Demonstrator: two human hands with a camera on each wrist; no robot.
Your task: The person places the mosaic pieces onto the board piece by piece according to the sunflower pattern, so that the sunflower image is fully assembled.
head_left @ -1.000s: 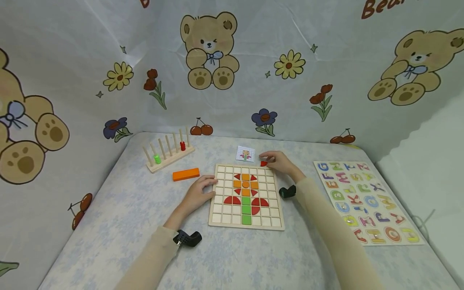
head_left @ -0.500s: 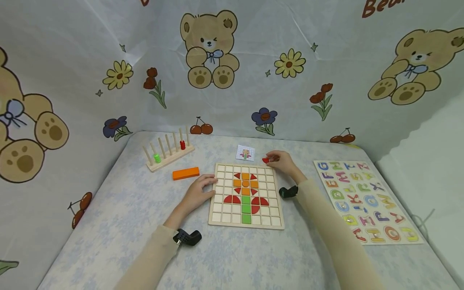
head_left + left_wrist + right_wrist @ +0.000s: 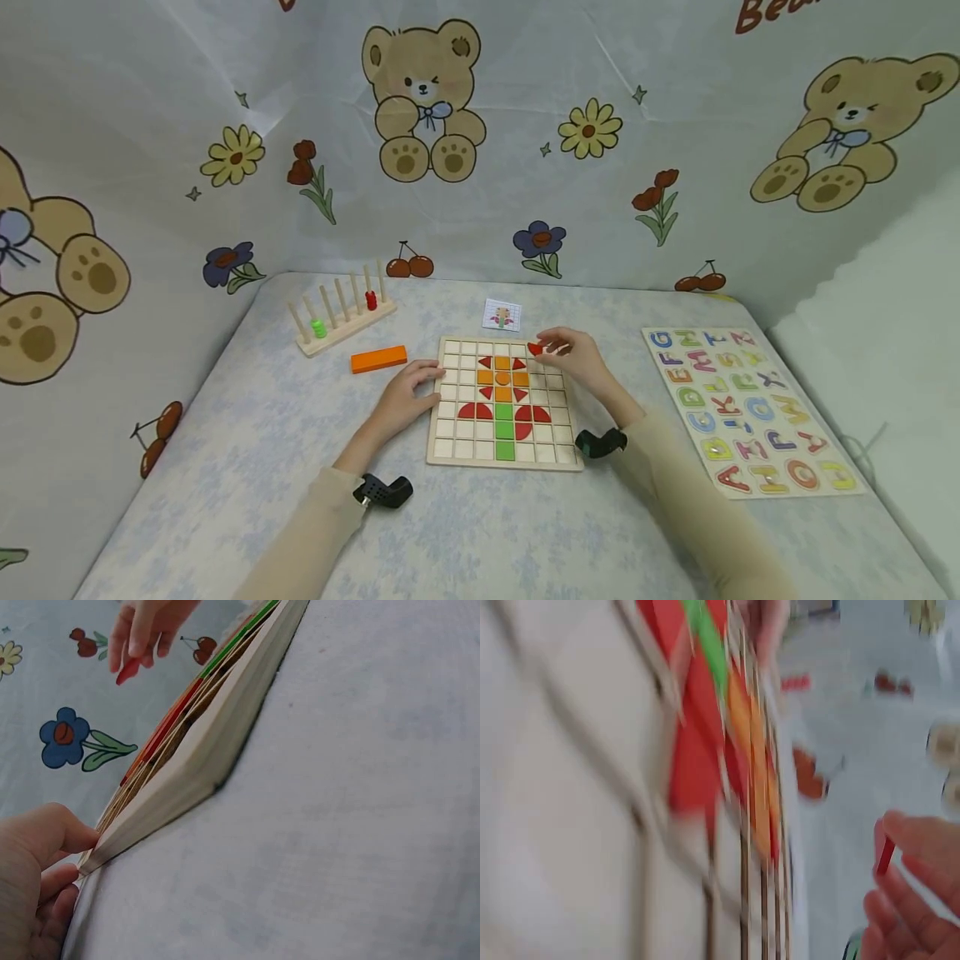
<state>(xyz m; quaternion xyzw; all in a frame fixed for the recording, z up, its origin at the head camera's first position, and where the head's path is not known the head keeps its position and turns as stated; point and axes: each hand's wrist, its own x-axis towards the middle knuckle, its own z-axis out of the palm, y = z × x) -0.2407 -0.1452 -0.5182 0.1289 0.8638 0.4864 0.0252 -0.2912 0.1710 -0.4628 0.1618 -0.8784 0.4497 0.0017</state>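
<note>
My right hand (image 3: pixel 576 360) pinches a small red tile (image 3: pixel 535 348) between thumb and fingertips, above the board's far right corner. In the right wrist view the red tile (image 3: pixel 885 851) shows edge-on, so its outline is hard to read. The wooden grid board (image 3: pixel 467 451) lies flat and carries orange squares, an orange circle (image 3: pixel 502 378), red triangles, red quarter-circle tiles (image 3: pixel 542 414) and green squares (image 3: pixel 505 430). My left hand (image 3: pixel 405 398) rests at the board's left edge; in the left wrist view its thumb (image 3: pixel 71 831) touches the rim near a corner.
A pattern card (image 3: pixel 502 316) lies behind the board. To the left are an orange block (image 3: pixel 378 359) and a wooden peg rack (image 3: pixel 347 328) with green and red beads. An alphabet puzzle board (image 3: pixel 750 408) lies on the right. A patterned cloth hangs behind the table.
My right hand has lifted the red tile from beside the board's far corner and carried it toward me, over the board. The left hand stays at the edge. The head view has shifted slightly.
</note>
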